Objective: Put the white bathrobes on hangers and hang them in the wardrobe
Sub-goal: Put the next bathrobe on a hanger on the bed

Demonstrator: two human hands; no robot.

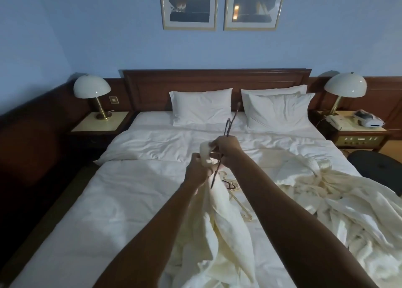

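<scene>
Two bare forearms, no sleeves; left hand (196, 168), right hand (226, 149) ungloved.

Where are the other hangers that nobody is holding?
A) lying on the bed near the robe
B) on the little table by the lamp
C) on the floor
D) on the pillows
A: the spare pale hangers lie flat on the bed, just beyond the robe that the left hand and right hand hold up along with a dark hanger.

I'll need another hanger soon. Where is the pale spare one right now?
The pale hanger lies flat on the bed, centre of the head view, just beyond the held bathrobe and left of the second bathrobe.
</scene>
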